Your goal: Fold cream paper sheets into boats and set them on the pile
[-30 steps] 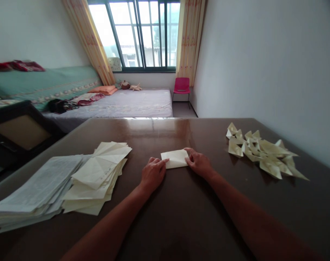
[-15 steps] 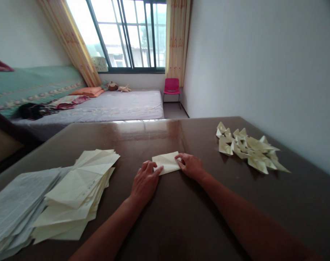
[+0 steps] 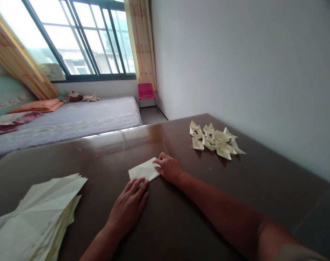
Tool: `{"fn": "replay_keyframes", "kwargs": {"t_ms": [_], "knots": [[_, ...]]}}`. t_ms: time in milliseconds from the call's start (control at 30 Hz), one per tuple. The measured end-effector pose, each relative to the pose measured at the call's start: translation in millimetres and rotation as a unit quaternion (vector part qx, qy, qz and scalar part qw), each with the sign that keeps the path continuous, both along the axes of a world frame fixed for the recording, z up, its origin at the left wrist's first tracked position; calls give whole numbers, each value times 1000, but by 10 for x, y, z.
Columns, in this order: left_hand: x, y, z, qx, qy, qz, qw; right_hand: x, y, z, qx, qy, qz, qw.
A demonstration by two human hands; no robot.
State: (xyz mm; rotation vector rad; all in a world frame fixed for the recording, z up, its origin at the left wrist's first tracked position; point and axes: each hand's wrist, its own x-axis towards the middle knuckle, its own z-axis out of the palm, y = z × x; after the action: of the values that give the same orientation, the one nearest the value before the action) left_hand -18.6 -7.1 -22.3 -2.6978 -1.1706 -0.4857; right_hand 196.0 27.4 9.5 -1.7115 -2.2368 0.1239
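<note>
A folded piece of cream paper [image 3: 143, 169] lies on the brown table [image 3: 165, 217] between my two hands. My left hand [image 3: 129, 199] rests with its fingers stretched out, the tips touching the near edge of the paper. At the right end, my right hand [image 3: 169, 168] pinches the paper's edge between thumb and fingers. What lies under the fingertips is hidden.
To the left is a stack of creased cream sheets [image 3: 42, 210], cut off by the view's edge. Several folded paper boats [image 3: 214, 139] sit in a cluster at the right. Beyond the table are a bed [image 3: 99, 112], a pink chair [image 3: 145, 91] and a white wall [image 3: 235, 65].
The view has turned to the right, so everything appears shifted left. My left hand has flattened along the paper's near edge, while my right hand stays at its right end.
</note>
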Motion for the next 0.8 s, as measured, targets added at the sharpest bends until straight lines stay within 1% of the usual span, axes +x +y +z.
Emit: {"fn": "replay_keyframes", "kwargs": {"t_ms": [67,100,133,167,267,367,533,700,800], "knots": [[-16,21,-22,12,8,-8,1000,-92,-74,38,39,-20,65,997],[-25,31,-30,15,11,-15,1000,-144,-117,40,39,-26,118,992],[-33,40,-35,17,13,-22,1000,-192,-162,33,19,-32,177,984],[-40,48,-37,18,14,-29,999,-231,-205,18,-9,-30,207,978],[-56,63,-35,16,10,-35,999,-268,-312,-23,-102,-14,235,967],[-60,64,-36,11,4,-25,1000,-226,-372,-7,-143,-30,225,963],[-64,57,-43,4,4,-9,1000,-204,-393,85,-160,-95,135,973],[-67,65,-10,-1,23,26,999,-225,-344,188,-147,-167,48,974],[-66,84,10,-2,15,33,999,-208,-311,241,-133,-175,40,975]]}}
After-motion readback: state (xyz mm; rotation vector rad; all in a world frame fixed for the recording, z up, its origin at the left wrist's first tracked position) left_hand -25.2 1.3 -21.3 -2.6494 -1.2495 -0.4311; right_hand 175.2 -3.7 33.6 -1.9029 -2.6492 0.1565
